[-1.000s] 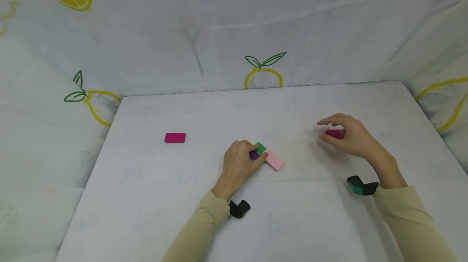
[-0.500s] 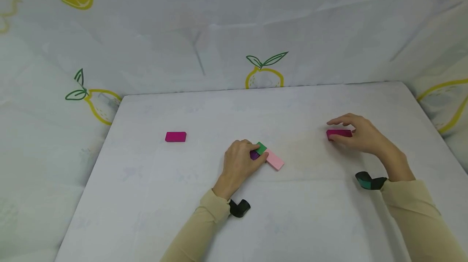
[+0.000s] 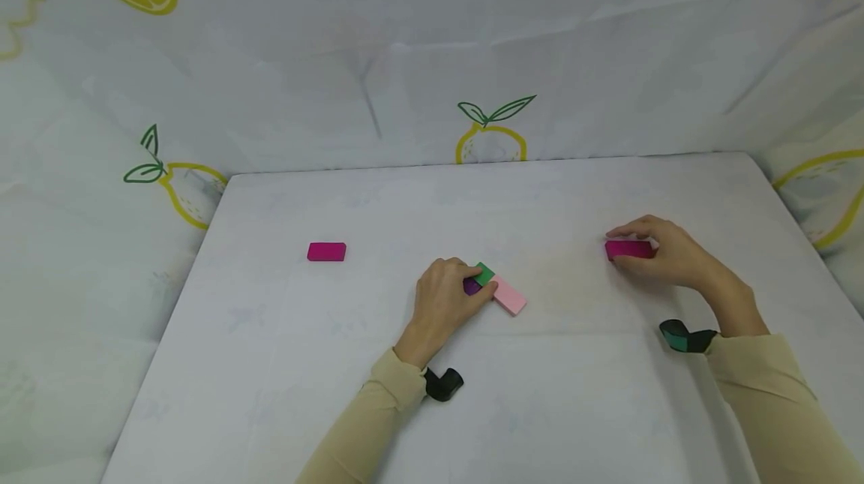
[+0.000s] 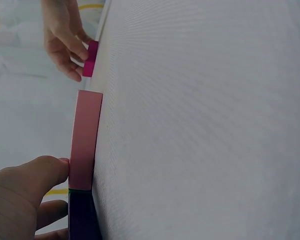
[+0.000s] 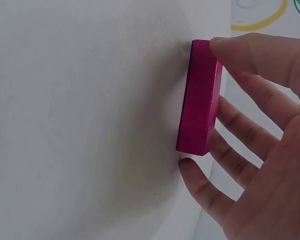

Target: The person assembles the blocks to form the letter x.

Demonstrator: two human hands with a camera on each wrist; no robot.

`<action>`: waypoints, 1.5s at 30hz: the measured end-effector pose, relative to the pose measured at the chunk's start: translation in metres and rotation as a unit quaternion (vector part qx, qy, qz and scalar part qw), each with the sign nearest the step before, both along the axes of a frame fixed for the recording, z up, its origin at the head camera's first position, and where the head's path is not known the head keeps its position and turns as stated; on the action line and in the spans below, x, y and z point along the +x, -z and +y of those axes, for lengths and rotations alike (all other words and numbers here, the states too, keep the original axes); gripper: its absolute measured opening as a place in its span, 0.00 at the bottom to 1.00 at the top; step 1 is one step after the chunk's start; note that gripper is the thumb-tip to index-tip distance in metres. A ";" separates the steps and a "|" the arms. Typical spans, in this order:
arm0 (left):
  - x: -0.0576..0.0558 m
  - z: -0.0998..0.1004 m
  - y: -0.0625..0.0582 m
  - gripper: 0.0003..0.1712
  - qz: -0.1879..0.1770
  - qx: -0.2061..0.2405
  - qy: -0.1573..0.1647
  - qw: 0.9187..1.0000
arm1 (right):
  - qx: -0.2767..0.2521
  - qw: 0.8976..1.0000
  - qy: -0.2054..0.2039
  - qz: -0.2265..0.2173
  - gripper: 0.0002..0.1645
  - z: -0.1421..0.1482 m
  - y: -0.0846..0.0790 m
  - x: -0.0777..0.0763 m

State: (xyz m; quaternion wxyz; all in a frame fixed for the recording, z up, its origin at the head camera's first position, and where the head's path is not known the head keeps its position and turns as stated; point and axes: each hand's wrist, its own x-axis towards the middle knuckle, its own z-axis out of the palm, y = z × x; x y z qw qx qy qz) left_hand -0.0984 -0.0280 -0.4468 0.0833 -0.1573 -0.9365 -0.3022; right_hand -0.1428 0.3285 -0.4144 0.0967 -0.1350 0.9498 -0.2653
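Note:
Near the table's middle my left hand (image 3: 439,308) holds a small group of touching blocks. A green block (image 3: 484,274) shows between forefinger and thumb, with a purple block (image 3: 472,286) partly hidden beneath the hand. A pink block (image 3: 509,296) extends from the group toward the lower right. In the left wrist view, the thumb touches the edge of the pink block (image 4: 86,140), and the dark purple block (image 4: 83,215) adjoins its end. On the right, my right hand (image 3: 678,259) has thumb and fingers around a magenta block (image 3: 629,249), which lies on the table (image 5: 80,125).
Another magenta block (image 3: 327,252) lies alone on the left part of the white table (image 3: 540,409). A white cloth (image 3: 304,79) with lemon prints rises behind the table and at both sides.
My right hand moved slightly right, uncovering more of the magenta block, then its fingers closed in around it. My left hand stays in place on the blocks.

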 end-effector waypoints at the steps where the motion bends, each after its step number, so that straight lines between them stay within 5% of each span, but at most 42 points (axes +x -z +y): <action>1: 0.000 0.000 0.000 0.17 0.000 0.001 0.000 1.000 | 0.000 1.000 -0.001 -0.003 0.26 0.000 0.000 0.000; 20: -0.001 0.000 -0.001 0.17 -0.012 0.001 0.000 1.000 | 0.007 0.999 0.012 -0.045 0.26 -0.004 -0.002 0.001; 45: 0.000 -0.001 -0.002 0.17 -0.007 -0.004 -0.003 1.000 | 0.015 0.999 -0.049 0.010 0.21 -0.023 -0.010 -0.007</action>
